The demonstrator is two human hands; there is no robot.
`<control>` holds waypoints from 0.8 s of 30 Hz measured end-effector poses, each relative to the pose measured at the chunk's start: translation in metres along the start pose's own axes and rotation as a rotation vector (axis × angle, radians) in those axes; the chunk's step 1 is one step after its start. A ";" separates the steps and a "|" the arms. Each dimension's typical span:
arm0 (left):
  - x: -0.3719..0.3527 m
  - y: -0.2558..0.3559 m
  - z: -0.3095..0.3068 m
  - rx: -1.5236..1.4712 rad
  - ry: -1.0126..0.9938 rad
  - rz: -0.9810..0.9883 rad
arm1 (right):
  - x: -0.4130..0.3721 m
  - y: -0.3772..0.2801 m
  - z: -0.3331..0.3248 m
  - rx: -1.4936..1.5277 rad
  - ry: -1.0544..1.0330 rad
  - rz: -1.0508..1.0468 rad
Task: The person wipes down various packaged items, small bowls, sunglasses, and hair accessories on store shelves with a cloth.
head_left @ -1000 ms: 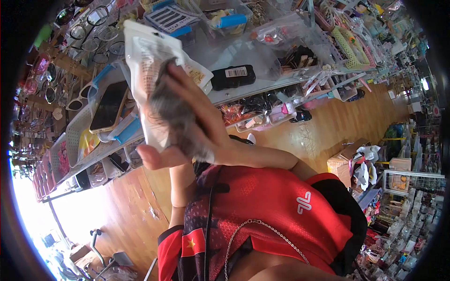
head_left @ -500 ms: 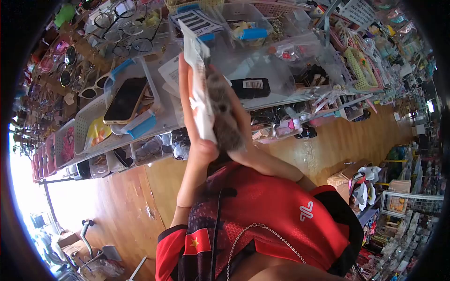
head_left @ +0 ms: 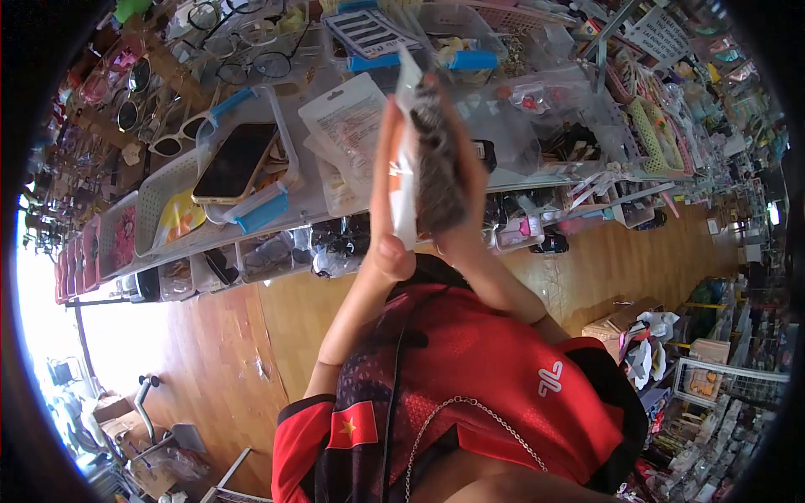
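Note:
A packet [head_left: 438,159] is held upright on edge between my two hands, above the front edge of the table. One side is white and the other shows dark, bumpy contents whose kind I cannot make out. My left hand [head_left: 386,189] lies along the white side, its thumb at the lower end. Against the dark side presses my right hand [head_left: 474,172], its fingers partly hidden behind the packet. Flat white pouches [head_left: 345,121] with small print lie just left of my left hand. A black item [head_left: 485,153] shows partly behind my right hand.
A phone [head_left: 237,163] rests on a clear box with blue clips [head_left: 264,214]. Eyeglasses and sunglasses [head_left: 168,145] stand at the left. Farther back are a striped card [head_left: 371,33] and clear boxes. Baskets [head_left: 654,134] stand at right, with wooden floor [head_left: 210,360] below.
Both hands have moved right with the packet between them. More of the white pouches shows now, while the black item is mostly covered by my right hand.

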State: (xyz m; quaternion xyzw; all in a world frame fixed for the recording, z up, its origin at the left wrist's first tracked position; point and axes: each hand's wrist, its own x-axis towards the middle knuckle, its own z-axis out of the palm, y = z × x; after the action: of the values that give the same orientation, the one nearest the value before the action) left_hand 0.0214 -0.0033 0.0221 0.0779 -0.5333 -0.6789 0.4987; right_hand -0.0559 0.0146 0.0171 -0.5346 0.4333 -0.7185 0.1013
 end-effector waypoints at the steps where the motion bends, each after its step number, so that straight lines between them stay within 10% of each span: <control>1: 0.005 0.002 -0.003 0.014 0.005 0.067 | -0.013 0.000 0.010 0.025 0.006 0.023; 10: -0.008 -0.004 -0.008 0.069 -0.070 -0.093 | 0.020 0.003 -0.007 -0.223 -0.112 -0.286; 24: -0.001 -0.021 -0.008 0.443 -0.232 0.257 | 0.015 0.032 -0.032 0.161 0.110 0.349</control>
State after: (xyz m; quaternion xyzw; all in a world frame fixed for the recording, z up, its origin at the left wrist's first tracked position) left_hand 0.0144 -0.0090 0.0016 0.0384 -0.7278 -0.4815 0.4868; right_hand -0.0996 0.0027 0.0024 -0.4015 0.4656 -0.7504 0.2428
